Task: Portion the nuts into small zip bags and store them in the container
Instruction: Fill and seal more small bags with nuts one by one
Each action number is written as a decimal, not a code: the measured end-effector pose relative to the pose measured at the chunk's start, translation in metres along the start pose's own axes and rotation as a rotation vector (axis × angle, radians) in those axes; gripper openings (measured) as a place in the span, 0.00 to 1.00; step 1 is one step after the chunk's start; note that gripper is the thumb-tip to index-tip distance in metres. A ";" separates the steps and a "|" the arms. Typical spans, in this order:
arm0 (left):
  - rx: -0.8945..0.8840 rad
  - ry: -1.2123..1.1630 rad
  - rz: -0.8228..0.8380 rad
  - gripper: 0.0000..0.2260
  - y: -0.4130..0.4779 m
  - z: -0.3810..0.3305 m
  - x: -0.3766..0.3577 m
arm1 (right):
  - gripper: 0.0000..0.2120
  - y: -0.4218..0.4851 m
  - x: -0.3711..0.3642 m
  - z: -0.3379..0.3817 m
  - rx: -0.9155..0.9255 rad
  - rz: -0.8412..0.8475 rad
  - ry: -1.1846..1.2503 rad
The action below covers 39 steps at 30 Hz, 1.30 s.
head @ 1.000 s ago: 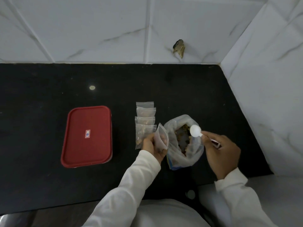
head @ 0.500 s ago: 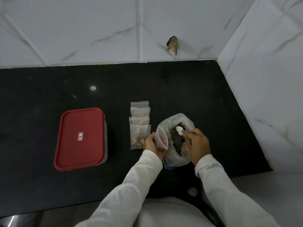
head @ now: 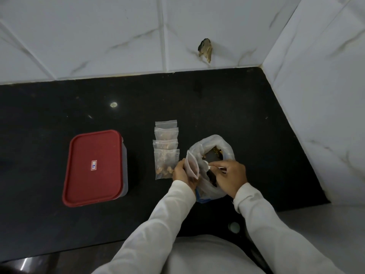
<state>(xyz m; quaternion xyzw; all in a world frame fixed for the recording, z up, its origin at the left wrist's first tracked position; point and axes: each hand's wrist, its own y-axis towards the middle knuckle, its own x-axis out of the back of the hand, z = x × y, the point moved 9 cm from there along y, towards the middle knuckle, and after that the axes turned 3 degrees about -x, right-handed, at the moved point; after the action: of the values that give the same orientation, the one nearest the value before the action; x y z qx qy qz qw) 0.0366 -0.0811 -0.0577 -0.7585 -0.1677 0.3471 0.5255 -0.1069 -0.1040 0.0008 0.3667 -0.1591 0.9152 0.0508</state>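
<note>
The large nut bag [head: 212, 147], a clear plastic sack with its mouth open, stood on the black table [head: 59, 107]; brown nuts [head: 217, 154] showed at the far side of its opening. The left hand [head: 182, 173] was just to the left of the nut bag, its fingers curled round a small zip bag [head: 192, 167] held upright with the mouth open and touching the nut bag's rim; whether that small bag held anything could not be told. The right hand [head: 230, 177] was over the near side of the nut bag, fingers pinching the handle of a white spoon [head: 212, 166]; the spoon's bowl pointed left, down inside the nut bag's mouth. A column of filled zip bags [head: 166, 149] lay flat and overlapping left of the nut bag, just beyond the left hand; nuts showed through several of them. Well to the left of the nut bag sat the container [head: 124, 165], closed under a red lid [head: 94, 168] with a small white label. Beyond the nut bag rose a white tiled wall [head: 118, 36] with a chipped spot [head: 205, 49] in it.
</note>
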 end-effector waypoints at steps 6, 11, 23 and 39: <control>0.008 -0.040 0.004 0.18 0.003 -0.001 0.000 | 0.09 0.006 -0.010 -0.021 -0.386 0.167 0.260; -0.018 -0.027 0.013 0.19 0.003 -0.007 0.001 | 0.09 -0.003 -0.004 -0.036 -0.501 0.107 0.396; -0.071 0.067 0.086 0.20 -0.004 -0.021 0.007 | 0.09 -0.038 0.029 -0.029 -0.520 0.024 0.755; -0.113 0.031 0.028 0.15 -0.012 -0.033 0.016 | 0.08 -0.079 0.046 0.090 -0.100 -0.054 0.590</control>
<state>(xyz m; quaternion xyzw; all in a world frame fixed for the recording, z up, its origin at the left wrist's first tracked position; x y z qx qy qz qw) 0.0727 -0.0892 -0.0454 -0.7945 -0.1682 0.3323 0.4797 -0.0649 -0.0600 0.1134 0.0862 -0.1726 0.9716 0.1373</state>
